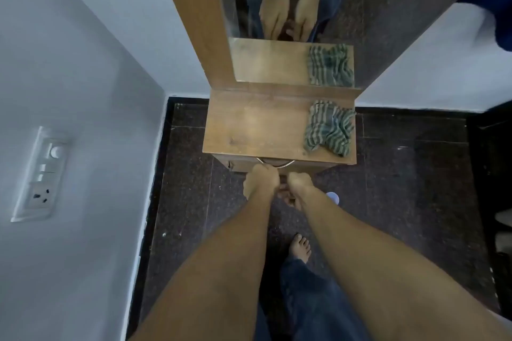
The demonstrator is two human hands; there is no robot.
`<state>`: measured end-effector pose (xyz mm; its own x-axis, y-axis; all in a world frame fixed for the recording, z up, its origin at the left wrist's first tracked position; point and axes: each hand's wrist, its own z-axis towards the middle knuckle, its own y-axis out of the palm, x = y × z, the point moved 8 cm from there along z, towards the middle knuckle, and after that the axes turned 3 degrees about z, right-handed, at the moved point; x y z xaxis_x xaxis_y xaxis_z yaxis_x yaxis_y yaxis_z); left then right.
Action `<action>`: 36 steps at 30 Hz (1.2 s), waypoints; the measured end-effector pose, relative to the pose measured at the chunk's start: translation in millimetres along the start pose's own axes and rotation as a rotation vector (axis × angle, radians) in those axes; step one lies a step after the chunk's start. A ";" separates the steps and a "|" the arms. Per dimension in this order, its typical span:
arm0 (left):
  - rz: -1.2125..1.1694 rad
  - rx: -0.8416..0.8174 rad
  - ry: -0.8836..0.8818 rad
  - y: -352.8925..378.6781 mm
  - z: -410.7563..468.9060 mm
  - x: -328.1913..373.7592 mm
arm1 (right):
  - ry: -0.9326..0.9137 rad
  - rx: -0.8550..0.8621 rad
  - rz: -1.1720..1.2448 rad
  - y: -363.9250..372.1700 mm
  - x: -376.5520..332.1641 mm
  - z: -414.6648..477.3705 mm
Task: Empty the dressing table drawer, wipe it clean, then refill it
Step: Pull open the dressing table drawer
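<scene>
Left hand (261, 180): arm stretched forward and down; fingers curled at handle (277, 164) just under table top (249, 124); grip not discernible.
Right hand (300, 183): close beside left, fingers curled under; contents hidden.
Drawer (310, 167): directly below table top's front edge.
Cloth (328, 127): striped green, crumpled, on table top's right side.
Mirror (277, 22): upright behind table top, reflecting both hands.
Floor (401, 174): dark speckled stone around table top.
Switch plate (41, 174): on wall, well left of table top.

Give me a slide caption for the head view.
Bare left hand and right hand at the drawer front; striped cloth on the dressing table top.
</scene>
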<state>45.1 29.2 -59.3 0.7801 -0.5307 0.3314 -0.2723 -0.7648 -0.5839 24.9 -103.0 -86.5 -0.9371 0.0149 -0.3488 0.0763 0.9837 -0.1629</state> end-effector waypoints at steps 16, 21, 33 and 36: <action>-0.244 -0.037 -0.034 49.3 77.3 -12.7 | -0.162 0.076 0.182 15.0 -7.4 70.2; -0.320 -0.025 0.012 58.7 82.0 -16.1 | -0.220 0.064 0.176 12.0 -2.7 75.8; -0.467 0.166 0.158 76.2 64.5 -42.0 | -0.391 0.057 0.248 9.3 26.5 68.6; -0.567 0.212 0.214 82.5 56.2 -51.1 | -0.432 0.019 0.287 9.5 40.9 69.6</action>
<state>14.4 13.7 -166.0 0.6350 -0.1429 0.7592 0.2838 -0.8709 -0.4013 11.0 -105.5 -166.5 -0.6517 0.2038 -0.7306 0.3192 0.9475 -0.0204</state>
